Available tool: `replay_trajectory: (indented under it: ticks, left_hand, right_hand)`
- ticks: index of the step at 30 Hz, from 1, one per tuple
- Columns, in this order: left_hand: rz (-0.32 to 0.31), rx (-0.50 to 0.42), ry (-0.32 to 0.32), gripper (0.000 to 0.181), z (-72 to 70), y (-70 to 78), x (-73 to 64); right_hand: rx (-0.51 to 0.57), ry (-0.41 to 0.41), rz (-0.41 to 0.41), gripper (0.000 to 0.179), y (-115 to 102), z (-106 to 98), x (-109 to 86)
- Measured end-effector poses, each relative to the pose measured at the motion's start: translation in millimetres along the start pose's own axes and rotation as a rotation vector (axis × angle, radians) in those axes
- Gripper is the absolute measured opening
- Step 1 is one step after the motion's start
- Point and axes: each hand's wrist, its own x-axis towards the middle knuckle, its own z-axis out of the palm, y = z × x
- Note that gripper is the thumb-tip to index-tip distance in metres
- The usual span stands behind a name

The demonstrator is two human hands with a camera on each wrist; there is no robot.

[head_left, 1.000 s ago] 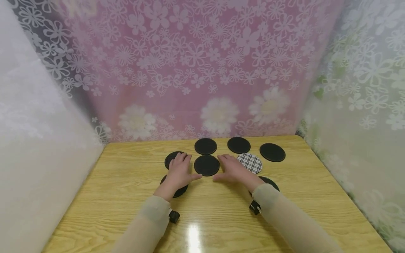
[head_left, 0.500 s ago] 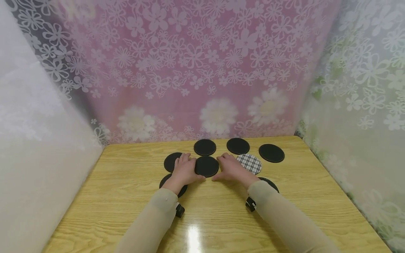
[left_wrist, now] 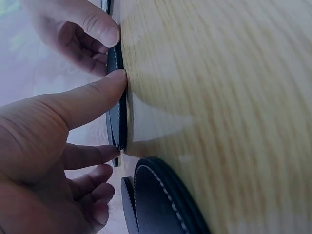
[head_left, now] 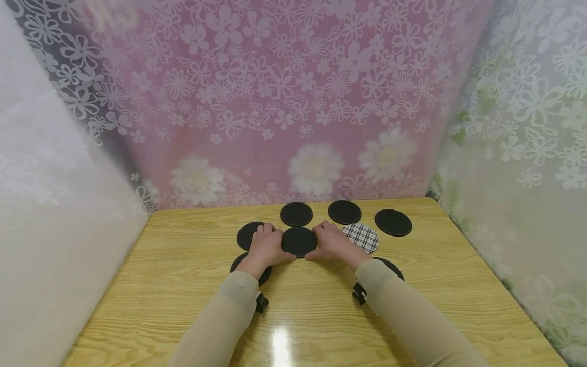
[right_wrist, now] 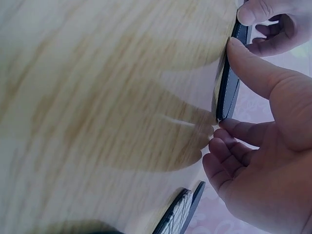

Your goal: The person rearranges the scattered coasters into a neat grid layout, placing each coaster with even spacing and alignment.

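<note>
In the head view a round black coaster [head_left: 299, 241] lies in the middle of the wooden table between both hands. My left hand [head_left: 265, 248] holds its left side, thumb at the near rim and fingers along the far left edge. From the other side my right hand [head_left: 335, 243] grips the rim the same way. The left wrist view shows the coaster [left_wrist: 115, 117] edge-on, with light stitching along its border, between the left thumb [left_wrist: 100, 95] and index finger. Both thumbs meet the rim close together; in the right wrist view the right thumb [right_wrist: 251, 66] presses its edge.
A white-and-black plaid coaster [head_left: 362, 238] lies right of the held one. Black coasters stand around: one behind [head_left: 296, 214], others at back right [head_left: 344, 212] and far right [head_left: 393, 222], some partly under the arms. A pink floral curtain [head_left: 275, 102] backs the table [head_left: 183, 255].
My left hand has moved right, onto the middle coaster's rim. The right hand has shifted slightly inward, and both thumbs have closed in at the near edge. The coaster has hardly moved.
</note>
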Motion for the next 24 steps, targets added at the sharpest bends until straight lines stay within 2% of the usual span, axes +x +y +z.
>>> replay_trajectory:
  ticks: [3, 15, 24]
  left_hand:
    - [-0.001, 0.017, 0.003, 0.080, -1.4, 1.1, 1.7]
    - [-0.015, -0.031, -0.024, 0.084, -0.1, 2.8, 4.4]
    - [-0.025, -0.044, 0.019, 0.088, 3.3, 8.6, 2.8]
  right_hand:
    - [0.003, -0.009, 0.007, 0.085, -0.5, -0.7, 0.8]
    - [0.078, -0.021, 0.046, 0.083, -2.6, -1.0, 2.6]
    - [0.119, 0.011, 0.100, 0.086, -11.4, -0.4, -0.7]
